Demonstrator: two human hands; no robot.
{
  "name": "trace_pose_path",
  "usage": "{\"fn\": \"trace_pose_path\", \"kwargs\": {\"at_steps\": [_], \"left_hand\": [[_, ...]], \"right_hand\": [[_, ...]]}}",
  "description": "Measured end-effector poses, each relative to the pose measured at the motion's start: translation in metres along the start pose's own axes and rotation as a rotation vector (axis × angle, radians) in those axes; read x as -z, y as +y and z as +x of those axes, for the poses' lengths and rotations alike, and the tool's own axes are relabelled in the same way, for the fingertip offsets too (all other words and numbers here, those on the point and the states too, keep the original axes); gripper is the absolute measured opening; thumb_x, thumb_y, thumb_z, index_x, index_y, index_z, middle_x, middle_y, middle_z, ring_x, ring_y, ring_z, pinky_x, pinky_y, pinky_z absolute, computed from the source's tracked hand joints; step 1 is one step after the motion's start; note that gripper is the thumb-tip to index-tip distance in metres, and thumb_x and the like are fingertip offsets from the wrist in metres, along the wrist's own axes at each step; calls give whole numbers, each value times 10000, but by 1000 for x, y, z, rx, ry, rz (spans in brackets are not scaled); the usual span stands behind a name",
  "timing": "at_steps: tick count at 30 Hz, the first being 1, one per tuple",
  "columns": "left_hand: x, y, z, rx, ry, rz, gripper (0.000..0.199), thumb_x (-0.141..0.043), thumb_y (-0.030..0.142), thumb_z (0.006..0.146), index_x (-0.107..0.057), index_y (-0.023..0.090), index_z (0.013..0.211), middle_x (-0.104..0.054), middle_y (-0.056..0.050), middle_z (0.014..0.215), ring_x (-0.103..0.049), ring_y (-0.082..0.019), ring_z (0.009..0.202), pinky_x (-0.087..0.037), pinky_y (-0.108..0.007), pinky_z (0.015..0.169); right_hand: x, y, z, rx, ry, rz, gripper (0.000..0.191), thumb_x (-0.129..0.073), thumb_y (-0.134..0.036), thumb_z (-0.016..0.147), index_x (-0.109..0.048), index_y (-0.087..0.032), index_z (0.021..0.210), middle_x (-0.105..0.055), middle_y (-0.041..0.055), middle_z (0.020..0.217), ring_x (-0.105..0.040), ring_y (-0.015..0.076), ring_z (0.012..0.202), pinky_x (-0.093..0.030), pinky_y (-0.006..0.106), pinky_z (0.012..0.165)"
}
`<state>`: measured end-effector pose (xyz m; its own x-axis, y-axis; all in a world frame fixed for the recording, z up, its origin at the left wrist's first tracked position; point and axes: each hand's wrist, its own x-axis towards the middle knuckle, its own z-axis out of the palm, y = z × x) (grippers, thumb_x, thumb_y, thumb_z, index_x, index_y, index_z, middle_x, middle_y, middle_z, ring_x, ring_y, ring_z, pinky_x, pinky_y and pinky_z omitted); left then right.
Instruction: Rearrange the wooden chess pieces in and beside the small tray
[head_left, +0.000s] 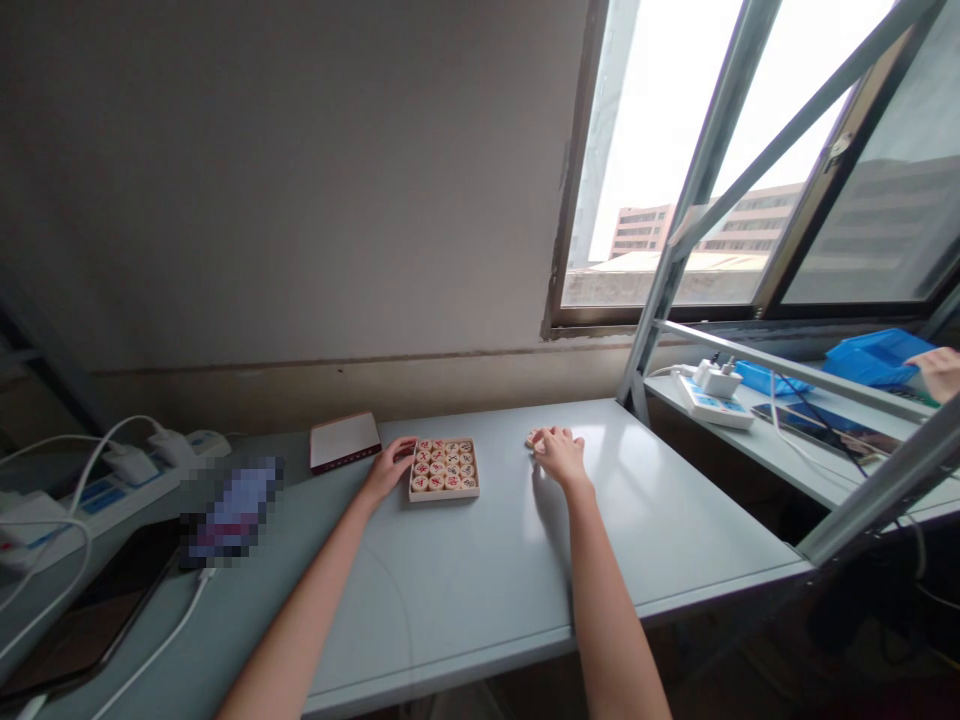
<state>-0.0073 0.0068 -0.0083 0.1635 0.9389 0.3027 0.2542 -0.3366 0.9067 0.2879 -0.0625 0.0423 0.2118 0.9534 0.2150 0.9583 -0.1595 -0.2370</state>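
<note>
Left hand [391, 470] bracing the box [444, 495], right hand [562, 457] reaching a disc [531, 437]
Right of the box, the right hand is curling over the disc, its grip impossible to tell; the left hand, loosely open, is touching the box's left wall. Low, light fingertips are suiting so flat a disc.

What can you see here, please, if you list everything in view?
Open box: one, white, table centre
Round pieces: about sixteen showing, cream with markings, in the box
Loose pieces: at least one, pale, under right hand
Lid: one, white and dark red, left of box
Phone-like devices: three, mostly dark, two left, one far right
Power strips: two, white-blue, either side
Cables: several, mostly white, both sides
Bins: two, blue, right
Tables: two, grey, centre and right
Metal frame: one, grey, right
Window: one, brown-framed, upper right
Wall: one, grey, behind
Co-worker's hand: one, far right
Person's hands: left beside box, right over loose pieces
</note>
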Motion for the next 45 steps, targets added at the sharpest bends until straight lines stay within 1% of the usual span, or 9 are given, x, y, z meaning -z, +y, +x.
{"fn": "trace_pose_path", "kwargs": {"at_steps": [4, 11, 17, 24, 31, 34, 39, 42, 45], "left_hand": [[0, 1, 0, 1, -7, 15, 344, -539, 283, 628, -555, 140, 940, -595, -104, 1034, -539, -211, 993, -390, -360, 909], [0, 4, -3, -6, -1, 26, 304, -522, 250, 645, -559, 158, 932, -597, -82, 1036, -537, -198, 995, -396, -339, 901], [-1, 4, -2, 9, 1, 20, 313, -526, 239, 636, -560, 147, 934, -593, -92, 1038, -536, -200, 988, -393, -339, 900], [0, 2, -2, 12, -10, -2, 328, -529, 254, 640, -559, 148, 949, -586, -94, 1047, -529, -201, 996, -384, -345, 907], [0, 1, -1, -3, -7, -6, 317, -537, 248, 636, -565, 154, 937, -597, -87, 1026, -534, -204, 981, -387, -359, 904], [0, 2, -1, -4, -9, 6, 309, -534, 238, 639, -569, 156, 934, -601, -81, 1022, -538, -199, 978, -391, -352, 901], [0, 5, -2, 8, -14, 17, 315, -529, 237, 645, -567, 150, 945, -599, -91, 1029, -538, -206, 982, -391, -355, 898], [0, 7, -3, 12, -19, 19, 316, -523, 227, 643, -567, 138, 944, -600, -101, 1024, -539, -211, 977, -393, -357, 894], [0, 7, -3, 11, -17, 35, 316, -516, 220, 646, -565, 134, 946, -598, -103, 1029, -537, -212, 983, -393, -354, 895]], "right_hand": [[3, -15, -1, 101, -12, 77, 288, -467, -149, 740, -582, -234, 989, -533, 59, 1002, -420, 204, 975, -281, 325, 784], [-8, -67, -14, 603, -241, 366, 215, -546, -306, 762, -612, -292, 966, -576, 10, 956, -465, 175, 925, -304, 297, 781], [-14, -83, -20, 638, -166, 269, 153, -575, -357, 747, -637, -269, 855, -598, 8, 889, -479, 177, 897, -282, 291, 738], [11, -40, -11, 382, -127, 216, 210, -541, -432, 733, -618, -256, 820, -567, 9, 849, -470, 173, 865, -300, 277, 733], [9, 15, -6, 18, -147, 46, 282, -538, -259, 670, -558, -188, 942, -536, 78, 907, -450, 231, 897, -319, 278, 661], [5, 14, -4, 3, -115, 38, 402, -530, -269, 662, -489, -185, 1053, -520, 84, 959, -431, 234, 934, -324, 293, 703], [-14, -9, 9, 52, 152, -83, 451, -432, -295, 772, -373, -207, 1211, -378, 115, 1241, -286, 254, 1143, -219, 450, 889], [-31, -17, 19, -39, 130, -167, 543, -399, -350, 810, -270, -160, 1302, -249, 143, 1348, -124, 273, 1245, -121, 531, 932], [-42, -16, 24, -157, 54, -144, 519, -328, -360, 843, -283, -139, 1310, -252, 164, 1355, -159, 297, 1241, -171, 538, 919]]}}
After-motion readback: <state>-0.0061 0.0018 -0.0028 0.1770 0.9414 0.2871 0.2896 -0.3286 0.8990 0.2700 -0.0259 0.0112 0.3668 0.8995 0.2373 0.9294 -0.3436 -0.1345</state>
